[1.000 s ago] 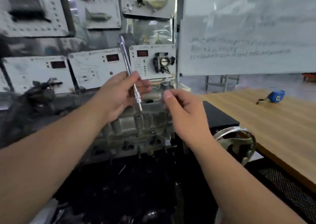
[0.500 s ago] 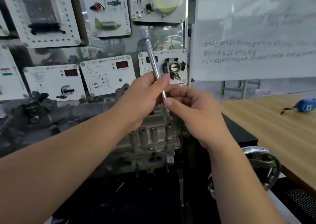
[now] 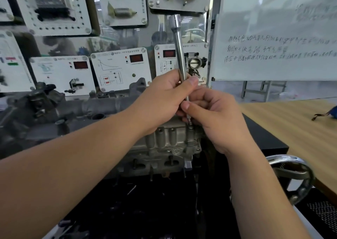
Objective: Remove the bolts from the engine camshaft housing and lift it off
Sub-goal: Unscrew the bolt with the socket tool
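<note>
Both hands, left point(image 3: 164, 100) and right point(image 3: 215, 114), grip the driver point(image 3: 179, 50) above a bolt point(image 3: 191, 127); next, its tip must seat squarely.

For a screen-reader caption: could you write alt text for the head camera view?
Both hands hold a long chrome extension bar nearly upright, its tip just above the grey engine camshaft housing: the left hand grips the shaft, the right hand pinches its lower end. Behind hang instrument panels and a whiteboard; a wooden table stands to the right.
</note>
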The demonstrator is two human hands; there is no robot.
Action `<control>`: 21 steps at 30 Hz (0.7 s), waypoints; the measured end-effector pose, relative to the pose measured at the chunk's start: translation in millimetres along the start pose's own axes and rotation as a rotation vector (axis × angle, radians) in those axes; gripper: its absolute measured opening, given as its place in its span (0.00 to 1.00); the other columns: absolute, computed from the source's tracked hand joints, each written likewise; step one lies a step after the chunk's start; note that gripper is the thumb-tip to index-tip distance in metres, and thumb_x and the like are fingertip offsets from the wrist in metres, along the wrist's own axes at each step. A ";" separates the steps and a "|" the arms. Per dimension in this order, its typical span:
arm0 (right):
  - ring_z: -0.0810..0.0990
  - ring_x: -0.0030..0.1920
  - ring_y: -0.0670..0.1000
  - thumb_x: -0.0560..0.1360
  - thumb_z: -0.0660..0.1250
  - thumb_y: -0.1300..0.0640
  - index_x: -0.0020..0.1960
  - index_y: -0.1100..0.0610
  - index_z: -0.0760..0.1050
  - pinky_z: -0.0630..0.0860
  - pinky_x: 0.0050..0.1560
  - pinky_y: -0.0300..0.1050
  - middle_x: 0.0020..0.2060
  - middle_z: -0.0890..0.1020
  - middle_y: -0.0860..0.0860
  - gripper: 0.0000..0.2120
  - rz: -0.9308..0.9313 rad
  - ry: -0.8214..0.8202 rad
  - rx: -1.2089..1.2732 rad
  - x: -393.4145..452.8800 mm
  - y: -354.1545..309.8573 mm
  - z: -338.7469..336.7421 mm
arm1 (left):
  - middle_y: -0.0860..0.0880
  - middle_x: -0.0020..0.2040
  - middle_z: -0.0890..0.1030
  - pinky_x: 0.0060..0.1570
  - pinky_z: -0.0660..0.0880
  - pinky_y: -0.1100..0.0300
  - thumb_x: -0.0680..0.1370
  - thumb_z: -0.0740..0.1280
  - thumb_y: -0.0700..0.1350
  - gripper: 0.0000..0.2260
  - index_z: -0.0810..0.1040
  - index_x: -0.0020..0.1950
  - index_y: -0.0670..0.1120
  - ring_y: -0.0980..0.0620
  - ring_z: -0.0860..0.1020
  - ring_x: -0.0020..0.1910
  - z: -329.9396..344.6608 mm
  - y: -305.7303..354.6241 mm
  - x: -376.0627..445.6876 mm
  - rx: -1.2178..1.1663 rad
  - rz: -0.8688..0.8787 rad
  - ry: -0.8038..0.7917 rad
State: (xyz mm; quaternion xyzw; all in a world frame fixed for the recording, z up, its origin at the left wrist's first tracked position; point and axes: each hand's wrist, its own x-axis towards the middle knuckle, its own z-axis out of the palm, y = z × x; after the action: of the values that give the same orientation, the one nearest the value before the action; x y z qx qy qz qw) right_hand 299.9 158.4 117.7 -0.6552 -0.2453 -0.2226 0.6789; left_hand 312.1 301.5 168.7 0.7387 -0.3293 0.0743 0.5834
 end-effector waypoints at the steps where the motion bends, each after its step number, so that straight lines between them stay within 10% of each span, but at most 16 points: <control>1: 0.85 0.42 0.55 0.74 0.71 0.60 0.50 0.54 0.83 0.81 0.46 0.51 0.40 0.86 0.59 0.06 0.002 -0.006 0.014 -0.4 -0.3 -0.4 | 0.53 0.34 0.82 0.31 0.78 0.60 0.84 0.65 0.48 0.07 0.78 0.48 0.48 0.53 0.81 0.32 -0.1 -0.4 -0.2 -0.006 0.004 -0.001; 9: 0.87 0.47 0.57 0.73 0.72 0.56 0.44 0.45 0.83 0.81 0.54 0.61 0.40 0.87 0.56 0.06 0.006 -0.011 -0.054 -5.6 -2.8 -3.5 | 0.53 0.53 0.87 0.55 0.80 0.51 0.87 0.52 0.55 0.15 0.76 0.59 0.49 0.52 0.86 0.52 -11.6 32.1 13.7 -0.096 0.051 -0.028; 15: 0.87 0.50 0.55 0.75 0.71 0.55 0.47 0.46 0.83 0.82 0.52 0.48 0.45 0.87 0.56 0.05 -0.013 -0.015 0.025 -12.0 2.9 -3.0 | 0.47 0.40 0.81 0.39 0.77 0.56 0.88 0.53 0.45 0.13 0.75 0.52 0.43 0.50 0.81 0.37 -10.9 77.7 32.6 -0.196 0.196 -0.030; 21: 0.86 0.41 0.56 0.70 0.75 0.43 0.47 0.45 0.81 0.82 0.47 0.65 0.39 0.86 0.52 0.09 -0.128 0.237 -0.094 -12.9 12.6 7.0 | 0.46 0.40 0.79 0.32 0.72 0.58 0.87 0.57 0.44 0.11 0.77 0.51 0.44 0.51 0.75 0.31 8.6 77.6 30.0 -0.219 0.229 0.024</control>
State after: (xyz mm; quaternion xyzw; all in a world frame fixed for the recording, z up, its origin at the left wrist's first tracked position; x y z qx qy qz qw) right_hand 297.3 165.6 99.9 -0.6385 -0.1939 -0.3528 0.6559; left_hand 288.4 273.8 243.9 0.6272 -0.4108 0.1127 0.6521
